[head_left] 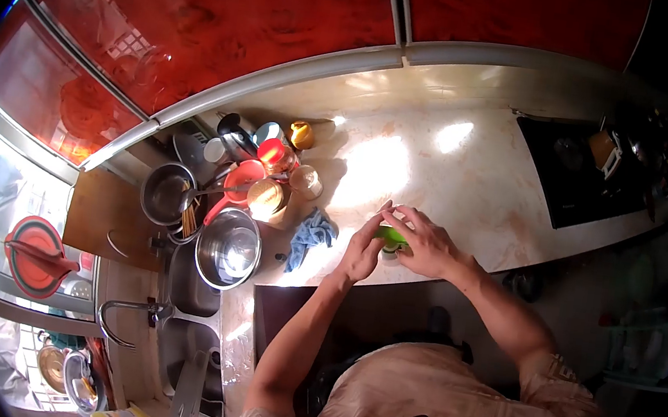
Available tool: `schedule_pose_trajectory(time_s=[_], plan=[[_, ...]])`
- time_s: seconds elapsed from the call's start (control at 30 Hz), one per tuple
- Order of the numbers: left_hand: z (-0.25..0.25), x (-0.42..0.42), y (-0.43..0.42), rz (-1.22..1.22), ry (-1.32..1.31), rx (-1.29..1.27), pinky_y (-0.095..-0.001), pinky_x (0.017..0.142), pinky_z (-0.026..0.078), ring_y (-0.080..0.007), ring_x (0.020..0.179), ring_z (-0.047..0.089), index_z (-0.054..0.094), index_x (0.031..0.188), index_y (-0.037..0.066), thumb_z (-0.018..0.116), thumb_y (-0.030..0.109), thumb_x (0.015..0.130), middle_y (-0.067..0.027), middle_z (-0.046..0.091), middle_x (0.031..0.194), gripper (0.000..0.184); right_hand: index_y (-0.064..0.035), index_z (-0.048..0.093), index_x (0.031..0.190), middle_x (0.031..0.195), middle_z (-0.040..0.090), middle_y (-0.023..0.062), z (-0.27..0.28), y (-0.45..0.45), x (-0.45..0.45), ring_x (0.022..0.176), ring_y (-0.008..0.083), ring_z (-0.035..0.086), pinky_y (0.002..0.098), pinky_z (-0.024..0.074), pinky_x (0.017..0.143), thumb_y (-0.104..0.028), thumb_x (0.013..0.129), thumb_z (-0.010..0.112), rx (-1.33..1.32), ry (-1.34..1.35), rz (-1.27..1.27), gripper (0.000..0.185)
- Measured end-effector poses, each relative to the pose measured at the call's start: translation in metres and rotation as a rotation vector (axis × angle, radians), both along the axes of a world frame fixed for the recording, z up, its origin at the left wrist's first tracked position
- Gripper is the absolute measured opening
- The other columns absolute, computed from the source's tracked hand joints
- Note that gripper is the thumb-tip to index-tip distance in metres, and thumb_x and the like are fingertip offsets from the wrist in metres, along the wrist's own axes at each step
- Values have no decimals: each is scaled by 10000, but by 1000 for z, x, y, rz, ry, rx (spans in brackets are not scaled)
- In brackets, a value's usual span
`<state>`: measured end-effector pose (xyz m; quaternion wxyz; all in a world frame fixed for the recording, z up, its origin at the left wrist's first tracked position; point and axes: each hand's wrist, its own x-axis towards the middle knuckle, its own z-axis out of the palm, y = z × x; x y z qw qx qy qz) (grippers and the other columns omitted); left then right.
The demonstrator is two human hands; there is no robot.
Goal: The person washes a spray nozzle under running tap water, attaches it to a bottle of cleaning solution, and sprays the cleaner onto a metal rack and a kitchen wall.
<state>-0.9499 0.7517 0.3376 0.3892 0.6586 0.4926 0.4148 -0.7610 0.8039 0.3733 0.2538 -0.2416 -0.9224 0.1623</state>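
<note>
Near the counter's front edge, a small green object point(391, 238) with a paler lower part sits between my two hands. My left hand point(362, 249) is at its left side, fingers together and bent toward it. From the right, my right hand point(425, 242) reaches over it, with fingers curved across its top and touching it. Part of the object is hidden by the fingers, and what it is cannot be made out. A crumpled blue cloth point(311, 239) lies on the counter to the left of my hands.
Left of the cloth are a steel bowl point(228, 249), a red pan point(245, 182), jars point(306, 181) and a dark pot point(168, 194). The double sink point(194, 279) with its faucet point(119, 324) is at the lower left. A black cooktop point(585, 175) occupies the right.
</note>
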Motion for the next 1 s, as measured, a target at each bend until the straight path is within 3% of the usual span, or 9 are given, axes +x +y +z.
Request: schedule_pose_trajectory(time_s=[0.03,0.1,0.17,0.2,0.3,0.5,0.83,0.97,1.0], plan=[[-10,2,-5,67,-209,-13,-380,1148,249,-285,1420,280,313,1468,25,418,45,864,-154,334,1513,613,-67,366,1423,1212,496,196,10,1,-8,1073,324,586,403,531,842,-119,742,724,7,-5,12,772],[-31,3,-13,91,-322,-21,-369,1166,189,-262,1452,194,213,1501,6,376,31,824,-133,237,1560,697,-69,432,1388,1045,601,199,25,2,-24,914,371,645,414,546,762,-140,764,659,-132,-491,3,668],[-48,5,-23,206,-527,-29,-371,1166,176,-286,1453,187,185,1516,42,368,21,794,-144,196,1571,745,-54,480,1323,894,655,187,14,1,-32,799,391,666,447,541,707,-143,775,627,-41,-374,19,574],[-47,7,-31,220,-500,-154,-388,1171,174,-288,1453,181,179,1523,75,380,2,752,-145,154,1580,800,-33,503,1268,883,660,201,10,1,-37,816,397,664,454,537,714,-151,775,615,-118,-412,-30,519],[-69,13,-45,235,37,-167,-398,1112,320,-352,1342,383,212,1499,48,616,42,731,-199,388,1455,868,28,557,1101,853,666,252,20,-2,-50,842,418,656,478,522,752,-201,785,582,-270,-489,-152,391],[-93,29,-20,391,54,26,-433,928,450,-383,1090,544,459,1325,49,786,190,716,-196,573,1186,705,72,619,1000,868,667,261,38,0,-67,852,414,658,486,513,813,-287,760,595,-194,-640,-224,432],[-91,30,-25,439,109,72,-432,865,473,-361,1005,577,499,1276,56,772,162,719,-169,606,1069,629,33,660,1010,896,669,261,33,26,-81,880,430,650,482,520,817,-322,818,565,-395,-793,-310,415],[-86,30,-28,463,82,90,-429,863,476,-344,997,585,489,1301,57,767,157,721,-162,609,1063,651,-47,673,1100,1007,678,205,35,53,-61,939,420,638,462,504,877,-201,847,574,-189,-858,-50,313],[-86,30,-28,459,82,81,-429,866,475,-339,1003,584,489,1302,57,766,158,722,-162,608,1065,651,-67,675,1076,1047,675,172,38,55,-50,959,400,626,451,500,886,-116,809,558,-116,-639,153,295]])
